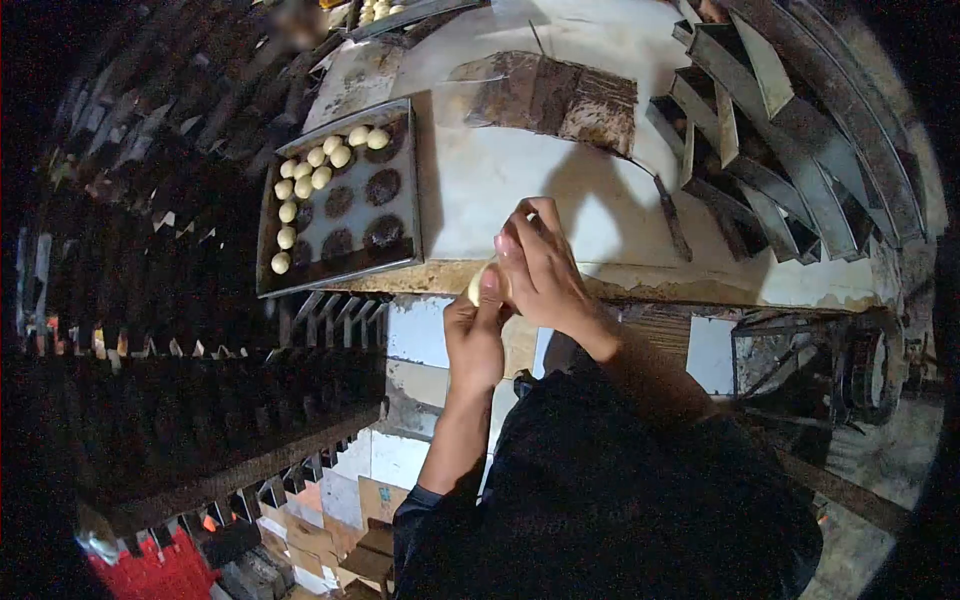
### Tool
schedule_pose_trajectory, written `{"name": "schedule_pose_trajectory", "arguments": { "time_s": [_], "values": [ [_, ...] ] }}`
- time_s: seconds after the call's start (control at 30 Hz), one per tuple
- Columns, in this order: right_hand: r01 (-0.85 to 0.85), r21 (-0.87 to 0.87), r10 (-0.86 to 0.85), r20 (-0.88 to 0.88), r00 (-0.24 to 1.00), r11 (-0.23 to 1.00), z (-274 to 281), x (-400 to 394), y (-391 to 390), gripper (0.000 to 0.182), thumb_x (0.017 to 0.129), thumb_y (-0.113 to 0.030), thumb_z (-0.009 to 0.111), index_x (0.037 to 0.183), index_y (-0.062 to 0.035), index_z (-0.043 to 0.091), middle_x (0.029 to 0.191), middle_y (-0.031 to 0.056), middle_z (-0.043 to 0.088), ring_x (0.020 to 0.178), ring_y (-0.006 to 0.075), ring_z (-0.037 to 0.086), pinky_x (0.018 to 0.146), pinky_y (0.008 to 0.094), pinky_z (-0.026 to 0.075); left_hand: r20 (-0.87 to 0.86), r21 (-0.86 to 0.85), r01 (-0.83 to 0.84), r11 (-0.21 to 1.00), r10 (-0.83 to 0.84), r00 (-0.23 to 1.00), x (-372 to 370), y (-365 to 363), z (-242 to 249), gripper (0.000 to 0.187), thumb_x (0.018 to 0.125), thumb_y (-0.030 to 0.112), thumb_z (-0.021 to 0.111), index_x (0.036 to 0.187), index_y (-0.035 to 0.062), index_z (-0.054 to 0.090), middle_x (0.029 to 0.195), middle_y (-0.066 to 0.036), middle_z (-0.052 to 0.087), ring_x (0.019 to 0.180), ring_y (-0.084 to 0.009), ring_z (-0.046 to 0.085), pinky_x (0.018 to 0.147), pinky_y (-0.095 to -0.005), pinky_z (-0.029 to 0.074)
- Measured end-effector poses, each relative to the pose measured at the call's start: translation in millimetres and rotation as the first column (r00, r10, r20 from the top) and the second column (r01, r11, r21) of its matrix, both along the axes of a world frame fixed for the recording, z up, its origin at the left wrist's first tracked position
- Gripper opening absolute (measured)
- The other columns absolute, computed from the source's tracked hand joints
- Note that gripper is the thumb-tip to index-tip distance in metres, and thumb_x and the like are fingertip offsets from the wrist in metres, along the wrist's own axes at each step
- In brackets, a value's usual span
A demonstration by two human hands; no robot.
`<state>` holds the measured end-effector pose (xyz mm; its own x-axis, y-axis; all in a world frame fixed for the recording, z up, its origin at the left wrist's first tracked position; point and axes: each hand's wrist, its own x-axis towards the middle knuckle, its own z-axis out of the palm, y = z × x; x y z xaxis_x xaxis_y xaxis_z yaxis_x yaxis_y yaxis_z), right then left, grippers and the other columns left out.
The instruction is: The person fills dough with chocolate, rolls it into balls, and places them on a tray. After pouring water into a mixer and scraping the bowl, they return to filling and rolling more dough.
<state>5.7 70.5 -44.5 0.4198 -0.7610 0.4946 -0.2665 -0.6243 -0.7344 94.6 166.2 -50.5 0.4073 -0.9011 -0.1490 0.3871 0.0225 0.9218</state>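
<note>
Pale dough (476, 288) shows between my two hands, above the front edge of the worktable (480, 190). My left hand (475, 335) is closed around it, with the thumb pressed on its side. Against the dough's right side is my right hand (545, 270), its fingers bent together; what they hold, if anything, is hidden. Left of my hands a square metal tray (418, 215) lies on the table. Several round dough balls (303, 187) sit along its left and upper parts, and dark round patches mark its bottom.
A dark, worn flat piece (560, 100) lies at the table's far side. Metal trays or moulds (770, 130) are piled at the right. Dark racks (150, 250) fill the left side. More dough balls (380, 10) show at the top. Cardboard (382, 500) lies below.
</note>
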Motion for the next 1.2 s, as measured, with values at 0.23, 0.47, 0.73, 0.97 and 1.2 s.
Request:
{"name": "schedule_pose_trajectory", "arguments": {
  "time_s": [0.23,0.47,0.73,0.97,1.2],
  "values": [
    [-0.089,0.271,0.029,0.217,0.976,0.958,-31,-27,-43,0.029,0.099,-0.026,0.044,0.097,-0.0014,0.059,0.09,0.0133,0.054,0.081,0.0248,0.055,0.075,0.0344,0.045,-0.287,-0.079,0.275,0.958,-0.286,0.914,-11,-43,-47,0.032,0.099,0.023,0.051,0.118,-0.0019,0.059,0.105,-0.011,0.066,0.099,-0.0183,0.063,0.084,-0.0318,0.054],
    [0.259,-0.44,-0.504,-0.648,0.572,0.86,-102,-129,-202,0.033,0.088,-0.01,0.058,0.118,-0.0005,0.051,0.103,0.0196,0.061,0.097,0.0315,0.06,0.092,0.0459,0.041,-0.62,0.022,0.26,0.965,-0.191,0.761,20,-117,-33,0.047,0.096,0.035,0.053,0.124,-0.0027,0.051,0.113,-0.015,0.062,0.092,-0.0196,0.067,0.073,-0.0273,0.059],
    [0.283,-0.057,-0.195,-0.851,0.487,0.957,-136,-98,-291,0.035,0.085,-0.004,0.054,0.119,0.0013,0.049,0.093,0.0207,0.061,0.092,0.0362,0.062,0.081,0.0479,0.049,-0.276,0.316,0.042,0.948,0.049,0.96,31,-187,-51,0.032,0.089,0.022,0.068,0.108,-0.0026,0.063,0.098,-0.008,0.067,0.082,-0.0141,0.066,0.069,-0.026,0.054],
    [0.265,-0.145,-0.297,-0.616,0.73,0.953,-110,-38,-367,0.012,0.084,-0.004,0.053,0.089,0.0039,0.06,0.088,0.0219,0.063,0.082,0.036,0.067,0.068,0.043,0.054,-0.322,0.25,-0.008,0.968,0.091,0.942,30,-214,-52,0.041,0.091,0.021,0.063,0.127,0.0021,0.057,0.114,-0.008,0.065,0.106,-0.0171,0.06,0.09,-0.033,0.048],
    [-0.089,0.194,0.165,-0.419,0.893,0.977,-143,-42,-394,0.015,0.084,-0.008,0.056,0.077,0.0045,0.056,0.066,0.0182,0.06,0.062,0.0244,0.061,0.058,0.0381,0.049,-0.242,0.194,-0.067,0.979,0.114,0.964,36,-234,-32,0.05,0.097,0.026,0.053,0.14,0.0026,0.041,0.126,-0.013,0.057,0.113,-0.0208,0.056,0.095,-0.0352,0.047]
  ]
}}
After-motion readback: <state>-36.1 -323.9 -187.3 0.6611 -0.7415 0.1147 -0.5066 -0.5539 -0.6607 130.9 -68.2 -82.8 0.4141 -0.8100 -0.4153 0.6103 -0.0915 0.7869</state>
